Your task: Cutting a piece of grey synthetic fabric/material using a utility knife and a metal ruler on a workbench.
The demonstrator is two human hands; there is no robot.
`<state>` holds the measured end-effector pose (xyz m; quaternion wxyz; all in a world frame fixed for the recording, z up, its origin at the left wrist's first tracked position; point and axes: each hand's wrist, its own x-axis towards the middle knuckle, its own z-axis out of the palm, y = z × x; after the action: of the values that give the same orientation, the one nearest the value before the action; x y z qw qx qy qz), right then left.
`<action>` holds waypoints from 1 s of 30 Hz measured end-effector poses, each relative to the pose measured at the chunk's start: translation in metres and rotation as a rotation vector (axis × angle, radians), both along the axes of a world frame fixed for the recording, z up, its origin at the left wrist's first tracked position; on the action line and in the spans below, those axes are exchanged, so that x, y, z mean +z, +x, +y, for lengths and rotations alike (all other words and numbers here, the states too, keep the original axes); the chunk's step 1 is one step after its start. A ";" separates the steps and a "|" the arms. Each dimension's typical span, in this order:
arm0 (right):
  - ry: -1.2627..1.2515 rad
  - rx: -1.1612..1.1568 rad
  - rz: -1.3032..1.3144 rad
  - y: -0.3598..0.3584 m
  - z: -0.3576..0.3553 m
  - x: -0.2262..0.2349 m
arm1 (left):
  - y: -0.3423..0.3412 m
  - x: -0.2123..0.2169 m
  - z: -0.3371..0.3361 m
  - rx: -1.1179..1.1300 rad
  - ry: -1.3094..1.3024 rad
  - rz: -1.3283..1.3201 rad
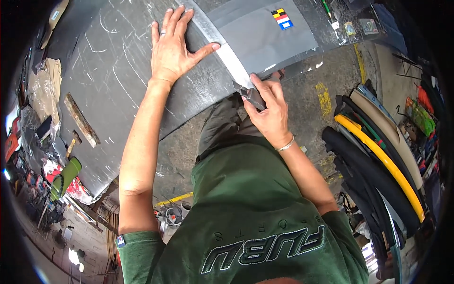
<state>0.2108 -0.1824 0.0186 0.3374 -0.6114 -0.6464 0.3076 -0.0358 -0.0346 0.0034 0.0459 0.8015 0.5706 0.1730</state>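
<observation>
Right hand (273,108) at the near edge of the desk (137,57), its grip closed round a dark-handled tool (256,99), probably a cutter, thumb on one side and index finger reaching ahead onto the straightedge (230,59). Left hand (173,54) flat and wide-spread farther up, holding nothing in its grip; palm side down on the desk, thumb tip on the straightedge, index fingertip at its far part. Step in hand, as I judge it: cutting or trimming the grey sheet (265,45) along the metal edge; whether at the start or end of a stroke, cannot tell. Next move would seem to call for firm left-hand pressure, so the straightedge does not slip, and a steady pull or lift of the tool in line with it. Tool sits at the straightedge's near end; head points away from the wearer and to the left, butt back toward the right palm. Blade tip too small to make out. Straightedge's long axis runs slantwise, far left to near right, the sheet just beside it on the right, coloured patch (283,20) uppermost.
</observation>
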 end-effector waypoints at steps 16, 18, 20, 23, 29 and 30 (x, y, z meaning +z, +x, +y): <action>-0.034 -0.008 0.015 0.001 0.003 0.002 | 0.013 0.029 0.000 0.061 -0.179 0.059; -0.033 -0.011 0.018 0.001 0.003 0.001 | 0.015 0.031 0.000 0.064 -0.185 0.060; -0.030 -0.011 0.026 0.001 0.003 0.001 | 0.016 0.031 0.000 0.075 -0.193 0.050; -0.049 -0.014 0.026 0.001 0.003 0.003 | 0.016 0.032 0.000 0.065 -0.182 0.048; -0.065 -0.017 0.021 0.002 0.005 0.003 | 0.015 0.030 0.000 0.065 -0.167 0.046; -0.061 -0.015 0.021 0.002 0.005 0.002 | 0.015 0.029 0.000 0.064 -0.169 0.046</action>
<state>0.2126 -0.1772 0.0202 0.3276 -0.6231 -0.6284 0.3309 -0.0206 -0.0342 0.0325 0.0948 0.7798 0.6095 0.1071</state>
